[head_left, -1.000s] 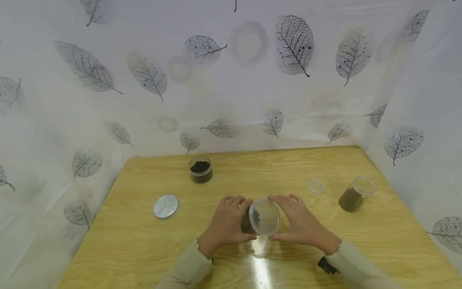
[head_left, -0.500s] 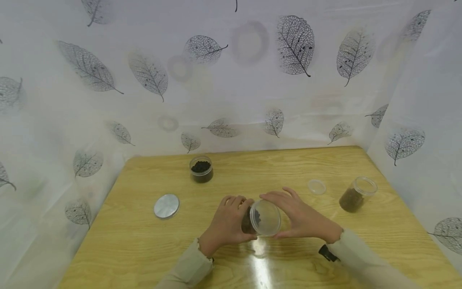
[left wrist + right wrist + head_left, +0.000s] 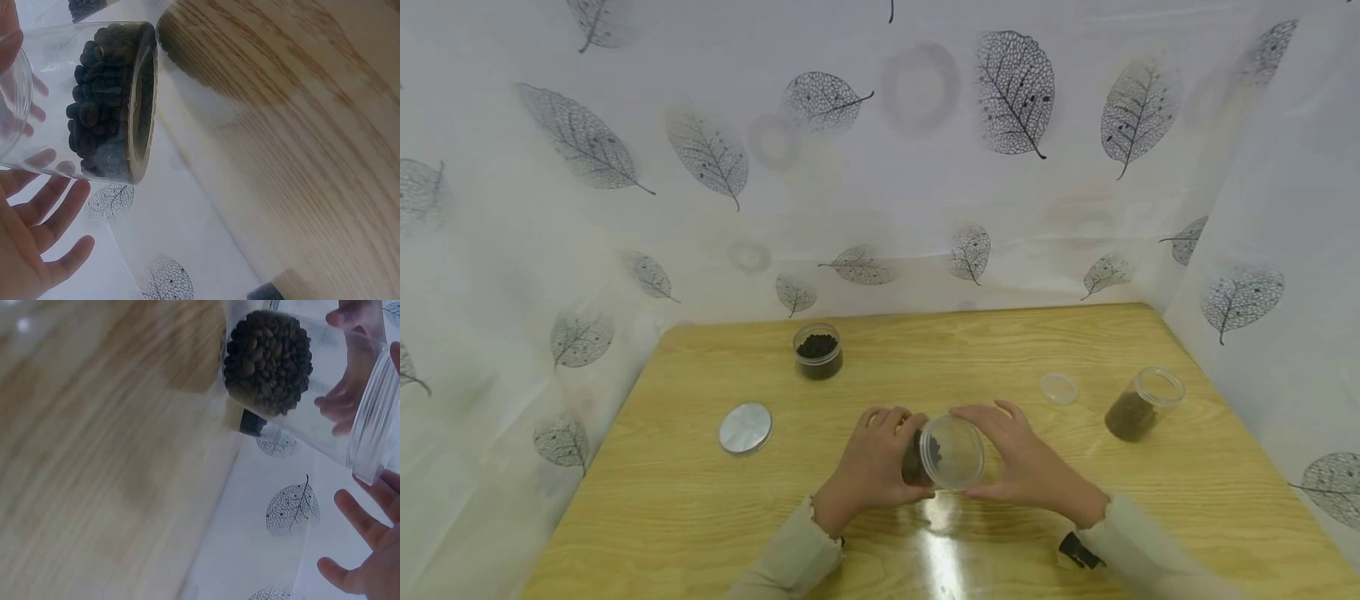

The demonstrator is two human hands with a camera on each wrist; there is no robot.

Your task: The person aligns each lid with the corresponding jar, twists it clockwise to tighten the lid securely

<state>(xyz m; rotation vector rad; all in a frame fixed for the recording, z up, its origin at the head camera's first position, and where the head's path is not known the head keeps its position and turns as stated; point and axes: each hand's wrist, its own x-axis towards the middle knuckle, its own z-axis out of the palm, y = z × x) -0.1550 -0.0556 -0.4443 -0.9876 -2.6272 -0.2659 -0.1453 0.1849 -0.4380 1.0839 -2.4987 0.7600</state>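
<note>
I log, behind the grip: pale cream left sleeve (image 3: 793, 550), matching right sleeve (image 3: 1138, 542), cuffs (image 3: 820, 525) gathered; black fitting (image 3: 1080, 551) by right wrist.

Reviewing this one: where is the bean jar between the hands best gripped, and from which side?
Probably around the jar's smooth cylindrical body, below the ridged rim, with the left hand coming from the left. The jar is tilted, its base toward that side and its top toward the right hand, which could then steady the rim.
</note>
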